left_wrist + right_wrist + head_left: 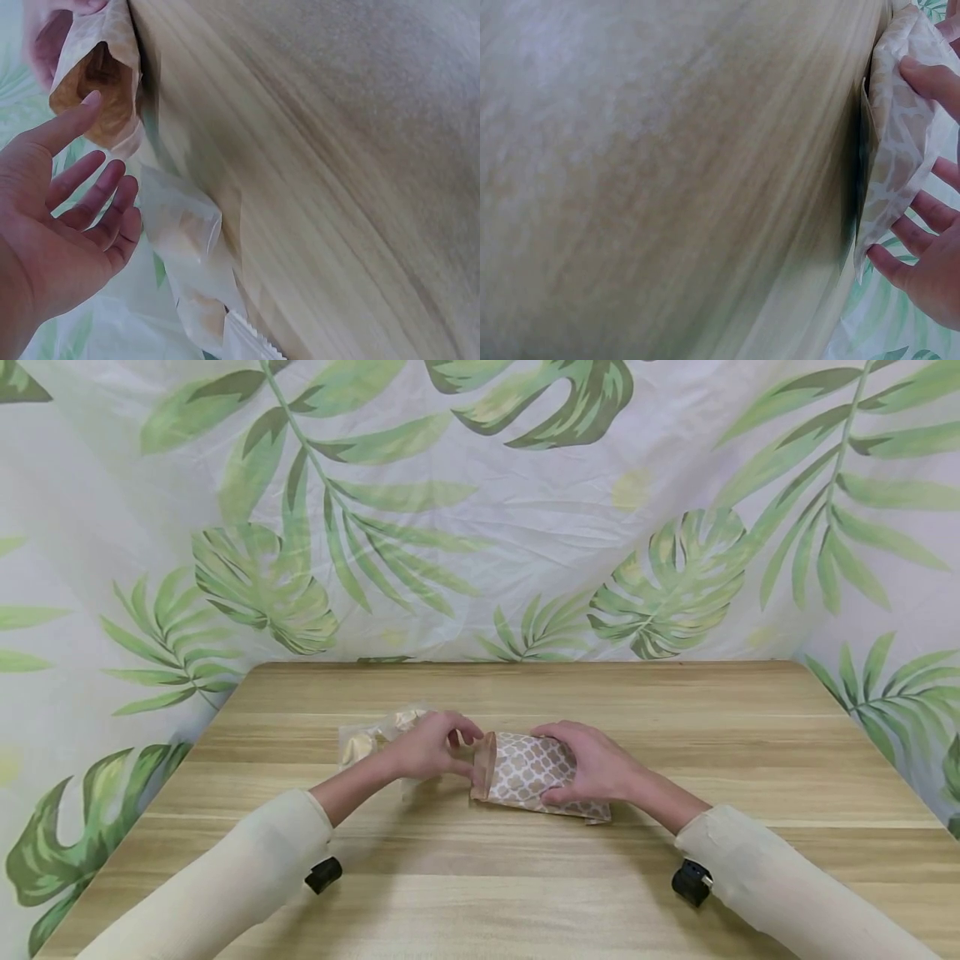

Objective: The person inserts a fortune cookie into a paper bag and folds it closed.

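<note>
A brown paper bag [528, 768] with a white lattice pattern lies on its side on the table, its mouth facing left. My right hand [596, 762] grips it from the right, thumb on one side and fingers on the other. At the mouth is my left hand [435, 745], its fingers loosely bent and holding nothing. In the left wrist view, its thumb overlaps the bag's open mouth [112, 112]; whether it touches the paper I cannot tell. The brown inside of the bag shows there. Partly behind the left hand lie clear plastic packets [360, 745] with pale yellow contents.
The wooden table [480, 902] has rounded back corners. Behind it hangs a white cloth [525, 527] printed with green leaves. A small black device [324, 875] sits below the left sleeve, and another black device [692, 883] below the right.
</note>
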Tool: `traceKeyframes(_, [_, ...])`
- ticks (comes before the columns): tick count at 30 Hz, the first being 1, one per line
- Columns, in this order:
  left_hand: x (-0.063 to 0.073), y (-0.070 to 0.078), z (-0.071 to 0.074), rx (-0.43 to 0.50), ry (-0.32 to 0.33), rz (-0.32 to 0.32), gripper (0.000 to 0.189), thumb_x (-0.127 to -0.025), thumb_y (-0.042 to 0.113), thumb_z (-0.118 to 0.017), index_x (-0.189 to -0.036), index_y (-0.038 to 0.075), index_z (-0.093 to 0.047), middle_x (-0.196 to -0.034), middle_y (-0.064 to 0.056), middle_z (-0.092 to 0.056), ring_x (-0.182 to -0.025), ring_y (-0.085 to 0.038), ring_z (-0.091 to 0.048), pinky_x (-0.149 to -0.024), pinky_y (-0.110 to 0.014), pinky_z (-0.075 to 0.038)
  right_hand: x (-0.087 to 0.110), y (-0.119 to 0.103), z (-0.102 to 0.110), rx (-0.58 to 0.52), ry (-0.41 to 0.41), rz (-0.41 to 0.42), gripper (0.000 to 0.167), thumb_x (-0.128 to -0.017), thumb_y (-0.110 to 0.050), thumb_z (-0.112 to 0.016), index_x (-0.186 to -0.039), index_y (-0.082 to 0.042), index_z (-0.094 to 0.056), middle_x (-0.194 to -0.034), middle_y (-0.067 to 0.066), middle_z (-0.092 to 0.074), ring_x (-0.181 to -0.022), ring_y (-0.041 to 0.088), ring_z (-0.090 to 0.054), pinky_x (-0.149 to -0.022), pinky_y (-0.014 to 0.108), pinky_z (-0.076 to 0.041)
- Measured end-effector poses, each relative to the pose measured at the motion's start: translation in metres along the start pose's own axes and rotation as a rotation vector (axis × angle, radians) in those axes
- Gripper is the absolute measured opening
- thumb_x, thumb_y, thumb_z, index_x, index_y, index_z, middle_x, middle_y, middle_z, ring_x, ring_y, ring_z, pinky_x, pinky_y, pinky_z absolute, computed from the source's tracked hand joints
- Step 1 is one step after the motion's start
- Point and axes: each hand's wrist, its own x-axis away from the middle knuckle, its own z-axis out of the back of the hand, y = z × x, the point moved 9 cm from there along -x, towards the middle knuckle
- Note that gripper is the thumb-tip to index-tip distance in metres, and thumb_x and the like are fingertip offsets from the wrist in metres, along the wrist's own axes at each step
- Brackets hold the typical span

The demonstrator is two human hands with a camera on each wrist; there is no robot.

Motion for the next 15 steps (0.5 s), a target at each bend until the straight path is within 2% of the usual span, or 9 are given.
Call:
traceKeyframes(5, [0.004,-0.003,0.01,0.003,0.04,-0.008,0.044,-0.08,0.009,-0.089,-0.117,-0.007,-0.071,-0.102,-0.016,-0.071,-0.089,-0.029,-0.064,-0.081,-0.038,-0.054,0.0,0.0,-0.001,0.004,-0.002,-0.001,0.084,-0.07,-0.031,-0.095,-0.14,-0.003,-0.059,-0.137,0.014,-0.064,-0.128,0.036,-0.059,-0.108,0.053,-0.046])
traceKeyframes(12, [0.01,-0.007,0.019,0.038,0.063,-0.014,0.043,-0.083,0.01,-0.086,-0.117,-0.01,-0.07,-0.104,-0.021,-0.07,-0.093,-0.037,-0.064,-0.085,-0.051,-0.054,0.0,0.003,-0.002,0.007,-0.003,0.0,0.085,-0.07,-0.032,-0.096,-0.141,-0.003,-0.059,-0.138,0.014,-0.064,-0.129,0.036,-0.058,-0.109,0.054,-0.045])
traceKeyframes(15, [0.012,-0.012,0.025,0.021,0.09,-0.017,0.04,-0.083,0.009,-0.085,-0.115,-0.01,-0.071,-0.106,-0.022,-0.071,-0.093,-0.037,-0.064,-0.086,-0.054,-0.054,0.001,0.004,-0.003,0.004,0.0,0.002,0.085,-0.07,-0.032,-0.096,-0.141,-0.004,-0.059,-0.138,0.014,-0.064,-0.129,0.036,-0.058,-0.109,0.054,-0.045])
